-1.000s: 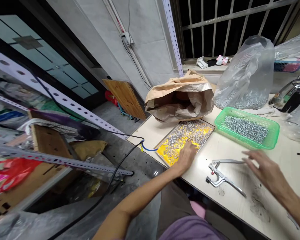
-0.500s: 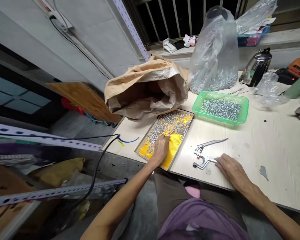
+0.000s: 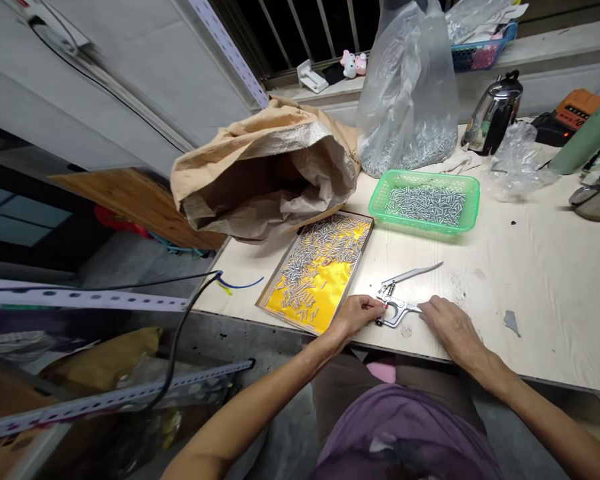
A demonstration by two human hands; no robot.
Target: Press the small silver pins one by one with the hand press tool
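Silver spring-handled pliers (image 3: 397,313) lie on the table with their handles apart. My right hand (image 3: 453,327) grips the end of the lower handle between thumb and fingers. At the head of the pliers, my left hand (image 3: 357,315) has its fingertips pinched together; whatever is between them is too small to make out. Just left of that hand sits a shallow tray (image 3: 359,270) lined in yellow, with many small silver metal pins (image 3: 300,277) scattered over it. Behind the pliers stands a green plastic basket (image 3: 425,229) filled with similar small metal pieces.
A large brown paper sack (image 3: 265,143) lies open-mouthed behind the tray. Beside it stands a clear plastic bag (image 3: 405,87) of metal pieces. A steel kettle (image 3: 495,113) and crumpled plastic (image 3: 517,163) are at the back right. A black cable (image 3: 180,360) hangs at the left.
My left hand has left the yellow-lined tray and moved right to the head of the pliers. My right hand keeps hold of the lower handle. The whole view has shifted slightly.
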